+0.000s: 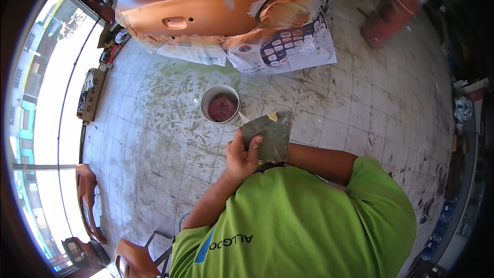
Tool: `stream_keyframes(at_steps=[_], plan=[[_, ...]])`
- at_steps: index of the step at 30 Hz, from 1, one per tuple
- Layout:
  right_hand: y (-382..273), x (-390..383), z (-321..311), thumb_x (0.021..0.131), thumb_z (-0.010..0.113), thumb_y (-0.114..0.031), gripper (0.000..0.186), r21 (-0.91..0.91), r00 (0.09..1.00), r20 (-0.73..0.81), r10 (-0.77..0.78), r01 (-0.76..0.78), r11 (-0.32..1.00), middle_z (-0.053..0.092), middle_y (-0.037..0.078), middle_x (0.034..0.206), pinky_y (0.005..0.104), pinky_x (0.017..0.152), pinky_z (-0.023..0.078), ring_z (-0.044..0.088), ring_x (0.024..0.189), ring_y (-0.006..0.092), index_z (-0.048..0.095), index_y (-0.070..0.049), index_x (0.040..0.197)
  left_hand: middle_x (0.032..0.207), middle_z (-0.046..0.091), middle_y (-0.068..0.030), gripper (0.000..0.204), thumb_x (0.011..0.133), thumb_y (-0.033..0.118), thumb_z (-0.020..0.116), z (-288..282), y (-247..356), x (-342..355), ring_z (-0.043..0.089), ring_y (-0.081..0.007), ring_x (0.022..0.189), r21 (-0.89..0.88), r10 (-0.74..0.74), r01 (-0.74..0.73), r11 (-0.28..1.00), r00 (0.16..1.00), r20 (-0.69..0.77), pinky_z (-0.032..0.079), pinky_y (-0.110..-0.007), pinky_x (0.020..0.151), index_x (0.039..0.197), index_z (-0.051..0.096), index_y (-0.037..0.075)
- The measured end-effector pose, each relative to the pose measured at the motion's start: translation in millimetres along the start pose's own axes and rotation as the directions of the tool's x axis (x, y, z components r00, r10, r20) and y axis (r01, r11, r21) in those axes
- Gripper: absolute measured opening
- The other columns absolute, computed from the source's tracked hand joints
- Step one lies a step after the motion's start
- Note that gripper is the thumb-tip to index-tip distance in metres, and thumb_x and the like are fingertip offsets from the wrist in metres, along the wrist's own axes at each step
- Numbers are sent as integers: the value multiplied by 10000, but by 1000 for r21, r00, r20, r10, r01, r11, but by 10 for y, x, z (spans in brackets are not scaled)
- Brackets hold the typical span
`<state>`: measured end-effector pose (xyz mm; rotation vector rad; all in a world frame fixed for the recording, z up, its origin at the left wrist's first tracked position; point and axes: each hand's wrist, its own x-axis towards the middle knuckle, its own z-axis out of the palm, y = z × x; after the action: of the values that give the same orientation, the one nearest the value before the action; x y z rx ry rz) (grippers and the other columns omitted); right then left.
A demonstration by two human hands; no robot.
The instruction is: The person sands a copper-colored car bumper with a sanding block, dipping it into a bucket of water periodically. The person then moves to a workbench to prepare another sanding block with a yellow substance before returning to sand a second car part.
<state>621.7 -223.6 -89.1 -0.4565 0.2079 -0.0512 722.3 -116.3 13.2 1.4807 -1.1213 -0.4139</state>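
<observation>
My left hand (243,155) grips the lower left side of a flat grey-green board (272,136), thumb on its face. A small dab of pale yellow paste (272,116) sits near the board's top edge. A pale pointed piece (243,118) sticks out by the left fingers; I cannot make out what it is. My right forearm (321,162) reaches in from the right, and its hand is hidden behind the board. On the floor just beyond stands a white bucket (218,88) with dark pink contents (223,108).
An orange car body part (216,7), masked with printed paper (309,46), stands ahead. A red cylinder (393,15) stands far right. To the left are a cardboard box (92,95) and orange parts (85,195). The tiled floor (154,139) is stained.
</observation>
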Motion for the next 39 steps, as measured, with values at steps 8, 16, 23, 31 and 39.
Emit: stream_keyframes(at_steps=[8, 16, 23, 31, 39], plan=[[-500, -166, -749, 941, 753, -183, 418, -551, 511, -702, -496, 51, 833, 662, 137, 1227, 374, 900, 533, 636, 1094, 177, 571, -30, 1284, 1197, 669, -118, 317, 1080, 85, 519, -406, -150, 227, 603, -135, 1062, -327, -185, 74, 942, 928, -324, 486, -294, 942, 1370, 508, -44], [-1256, -509, 796, 685, 667, 101, 495, -853, 792, 414, -448, 166, -495, 673, 16, 1272, 412, 945, 450, 609, 1130, 266, 670, -86, 1144, 1073, 736, -154, 373, 1007, 124, 660, -596, -149, 407, 706, -175, 946, -40, -173, 169, 985, 935, -309, 551, -333, 831, 1334, 549, -21], [-1197, -246, 1134, 617, 709, 35, 618, -682, 783, 521, -338, 144, -717, 643, -42, 1281, 413, 934, 414, 575, 1145, 223, 730, -182, 1195, 902, 758, -193, 342, 949, 94, 718, -454, -2, 386, 774, -295, 778, 232, 26, 57, 971, 940, -339, 576, -345, 661, 1242, 587, -24], [-777, -216, 809, 642, 655, 88, 637, -779, 840, 484, -245, 286, -558, 632, 22, 1264, 435, 962, 440, 568, 1165, 260, 728, -188, 1211, 992, 757, -110, 287, 987, 75, 689, -731, 93, 517, 699, -127, 874, -41, -45, 27, 999, 815, -577, 560, -286, 761, 1240, 594, -23], [-363, -78, 684, 768, 628, 113, 453, -899, 677, 430, -597, 382, -214, 513, 173, 1375, 597, 1098, 396, 464, 1377, 413, 699, -101, 1160, 1158, 686, -96, 348, 1014, 50, 635, -452, 30, 415, 640, -140, 1032, -474, -345, 147, 868, 866, -362, 529, -289, 880, 1339, 534, -22]])
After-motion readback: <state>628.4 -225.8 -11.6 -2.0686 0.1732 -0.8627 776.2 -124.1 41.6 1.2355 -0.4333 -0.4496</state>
